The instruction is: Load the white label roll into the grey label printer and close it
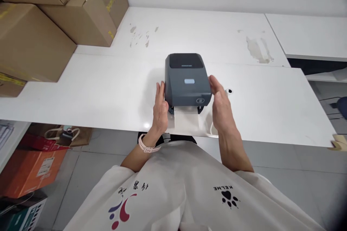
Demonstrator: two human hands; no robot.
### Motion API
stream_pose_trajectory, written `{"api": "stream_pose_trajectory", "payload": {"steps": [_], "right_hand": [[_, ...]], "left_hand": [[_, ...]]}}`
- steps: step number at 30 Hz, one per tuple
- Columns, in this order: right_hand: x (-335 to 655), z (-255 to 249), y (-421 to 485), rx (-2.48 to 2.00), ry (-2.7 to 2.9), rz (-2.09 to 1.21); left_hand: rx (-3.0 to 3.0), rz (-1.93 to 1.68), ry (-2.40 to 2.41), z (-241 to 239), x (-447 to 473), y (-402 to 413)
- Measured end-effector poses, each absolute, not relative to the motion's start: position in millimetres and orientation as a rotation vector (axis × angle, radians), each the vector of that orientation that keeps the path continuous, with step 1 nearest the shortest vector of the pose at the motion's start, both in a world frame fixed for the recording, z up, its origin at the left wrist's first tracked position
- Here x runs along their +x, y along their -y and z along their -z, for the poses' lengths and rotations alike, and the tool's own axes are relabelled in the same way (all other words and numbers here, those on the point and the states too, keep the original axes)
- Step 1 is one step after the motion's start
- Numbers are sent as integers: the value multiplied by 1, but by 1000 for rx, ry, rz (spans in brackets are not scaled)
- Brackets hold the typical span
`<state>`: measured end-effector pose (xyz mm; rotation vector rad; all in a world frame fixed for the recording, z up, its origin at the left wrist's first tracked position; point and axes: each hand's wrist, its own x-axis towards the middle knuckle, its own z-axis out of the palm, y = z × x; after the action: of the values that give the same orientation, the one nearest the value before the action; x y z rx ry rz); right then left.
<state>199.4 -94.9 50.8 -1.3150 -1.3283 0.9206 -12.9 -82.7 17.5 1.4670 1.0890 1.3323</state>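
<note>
L hand (160, 115) and R hand (222, 112), head cam: both flat, fingers extended, not clenched, 1 at each side of the dark grey printer (188, 92), which is on the white table (108, 97) nr the table's near edge. Paper strip (186, 117) runs from printer's near side toward that edge. Prob. a steadying step: use even pressure, 2 palms level, thumbs clear of strip.

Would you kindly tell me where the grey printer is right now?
The grey printer is near the middle of the head view, between the left hand and right hand, towards the front of the white table.
</note>
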Motion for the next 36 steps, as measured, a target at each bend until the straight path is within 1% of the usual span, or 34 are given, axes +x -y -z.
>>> {"api": "stream_pose_trajectory", "payload": {"steps": [3, 5, 6, 9, 12, 16, 18, 19, 22, 23, 24, 27, 29, 31, 33, 36], "right_hand": [[201, -82, 76, -1272, 1476, -780], [198, -103, 56, -1236, 1562, -662], [196, -111, 44, -1224, 1590, -590], [192, -130, 0, -1234, 1629, -410], [195, -142, -48, -1249, 1639, -429], [199, -155, -93, -1268, 1582, -569], [198, -160, -98, -1316, 1558, -552], [196, -162, -94, -1326, 1565, -463], [189, -162, -66, -1230, 1626, -20], [188, -159, -54, -1192, 1675, 52], [187, -155, -44, -1181, 1753, 34], [185, -137, -27, -1263, 2142, -324], [182, -123, -29, -1359, 2406, -489], [177, -111, -37, -1489, 2607, -502], [169, -100, -47, -1594, 2749, -444], [159, -88, -61, -1633, 2884, -384]], "left_hand": [[1476, -1435, -952, -37, -13, 51], [1458, -1472, -937, -41, -14, 25], [1424, -1451, -981, -40, -14, 12], [1297, -1234, -1165, -27, -13, -18], [1219, -1089, -1213, -14, -10, -26], [1203, -1114, -1188, -8, -6, -22], [1199, -1121, -1204, -8, -6, -22], [1200, -1120, -1211, -8, -6, -22], [1217, -1134, -1216, -4, -7, -26], [1227, -1144, -1217, -2, -7, -27], [1239, -1155, -1218, 0, -7, -28], [1258, -1178, -1216, 5, -7, -29], [1257, -1179, -1209, 6, -7, -29], [1251, -1178, -1209, 8, -6, -30], [1262, -1187, -1206, 9, -6, -32], [1305, -1211, -1195, 13, -5, -34]]}}
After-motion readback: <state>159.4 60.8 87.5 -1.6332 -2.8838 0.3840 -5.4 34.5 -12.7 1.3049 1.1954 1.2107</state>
